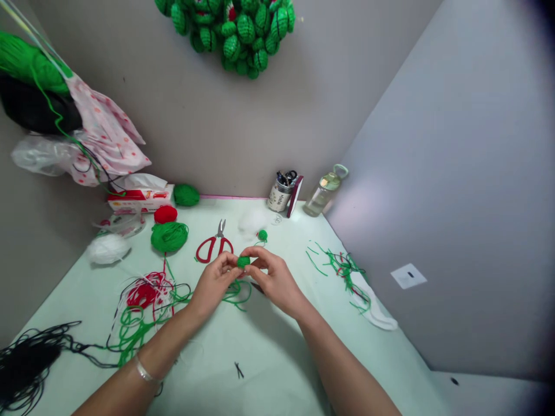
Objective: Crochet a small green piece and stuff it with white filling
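Observation:
A small green crocheted piece [243, 262] is pinched between the fingertips of my left hand [219, 277] and my right hand [275, 277], above the middle of the table. Loose green yarn [237, 296] trails on the tabletop just below it. Part of a dark, thin tool [257, 287] shows under my right hand; most of it is hidden. Just beyond the hands lie red-handled scissors [217, 245], blades pointing away. A small green crocheted ball [262, 235] with a yarn tail sits behind my right hand, near a tuft of white stuffing [252, 221].
Tangled red, white and green yarn [145, 294] and black yarn [30, 352] spread at the left. Yarn balls [169, 237] and a tissue box [141, 199] stand behind. A pen tin [280, 195] and glass bottle [321, 195] are at the back. Yarn scraps [344, 268] lie right.

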Demonstrator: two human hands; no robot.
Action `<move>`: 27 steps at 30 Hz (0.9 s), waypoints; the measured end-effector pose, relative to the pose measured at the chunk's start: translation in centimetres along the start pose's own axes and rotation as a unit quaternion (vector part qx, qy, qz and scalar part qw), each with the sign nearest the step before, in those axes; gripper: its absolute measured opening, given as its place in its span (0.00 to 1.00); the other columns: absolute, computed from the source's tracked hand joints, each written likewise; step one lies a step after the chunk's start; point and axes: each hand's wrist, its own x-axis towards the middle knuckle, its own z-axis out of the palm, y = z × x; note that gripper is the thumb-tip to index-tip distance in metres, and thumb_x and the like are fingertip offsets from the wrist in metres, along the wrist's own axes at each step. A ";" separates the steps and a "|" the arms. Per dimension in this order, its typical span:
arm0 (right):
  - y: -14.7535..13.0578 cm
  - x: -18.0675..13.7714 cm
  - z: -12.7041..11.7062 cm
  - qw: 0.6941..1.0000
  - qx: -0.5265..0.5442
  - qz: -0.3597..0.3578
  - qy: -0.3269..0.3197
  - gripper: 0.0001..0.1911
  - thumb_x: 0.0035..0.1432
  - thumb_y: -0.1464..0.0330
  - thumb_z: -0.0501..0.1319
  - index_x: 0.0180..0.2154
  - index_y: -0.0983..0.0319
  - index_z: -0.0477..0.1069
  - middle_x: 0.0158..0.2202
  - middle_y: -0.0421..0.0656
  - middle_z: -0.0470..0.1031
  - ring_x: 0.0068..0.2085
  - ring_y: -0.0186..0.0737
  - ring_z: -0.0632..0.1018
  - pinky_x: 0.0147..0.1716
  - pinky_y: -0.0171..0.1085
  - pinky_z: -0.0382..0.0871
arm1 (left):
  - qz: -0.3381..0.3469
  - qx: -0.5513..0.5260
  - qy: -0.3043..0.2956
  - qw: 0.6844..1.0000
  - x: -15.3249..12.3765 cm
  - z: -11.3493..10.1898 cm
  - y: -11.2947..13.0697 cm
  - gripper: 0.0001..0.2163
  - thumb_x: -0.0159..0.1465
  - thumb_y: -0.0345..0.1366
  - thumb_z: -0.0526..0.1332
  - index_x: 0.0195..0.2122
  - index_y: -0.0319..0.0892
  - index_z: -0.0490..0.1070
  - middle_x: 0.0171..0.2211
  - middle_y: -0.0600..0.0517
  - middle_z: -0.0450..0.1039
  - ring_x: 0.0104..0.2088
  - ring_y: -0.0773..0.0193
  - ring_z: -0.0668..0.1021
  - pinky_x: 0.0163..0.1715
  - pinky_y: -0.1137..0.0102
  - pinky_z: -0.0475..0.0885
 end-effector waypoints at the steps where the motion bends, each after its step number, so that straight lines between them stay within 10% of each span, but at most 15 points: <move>1: 0.1 0.1 -0.3 1.000 0.004 0.009 -0.007 0.08 0.61 0.69 0.63 0.44 0.58 0.72 0.38 0.38 0.80 0.37 0.39 0.84 0.36 0.36 0.72 | -0.003 0.004 -0.005 1.000 0.0 0.1 0.0 0.15 0.55 0.43 0.75 0.30 0.42 0.72 0.27 0.55 0.75 0.31 0.62 0.78 0.36 0.68 0.73; 8: 1.5 0.7 -0.4 0.995 0.096 0.032 0.002 0.10 0.61 0.61 0.64 0.42 0.58 0.68 0.33 0.37 0.77 0.33 0.40 0.83 0.35 0.38 0.75 | -0.005 0.002 0.005 1.000 0.0 0.5 -0.2 0.18 0.56 0.47 0.74 0.33 0.43 0.69 0.29 0.56 0.74 0.30 0.62 0.79 0.35 0.67 0.73; 27: 0.9 0.3 -0.6 0.997 -0.070 0.007 0.012 0.05 0.62 0.66 0.62 0.39 0.59 0.73 0.35 0.39 0.78 0.37 0.38 0.76 0.41 0.38 0.70 | 0.007 0.026 0.053 0.998 -0.3 0.5 -0.5 0.15 0.52 0.43 0.76 0.31 0.43 0.73 0.29 0.56 0.73 0.31 0.63 0.76 0.34 0.69 0.70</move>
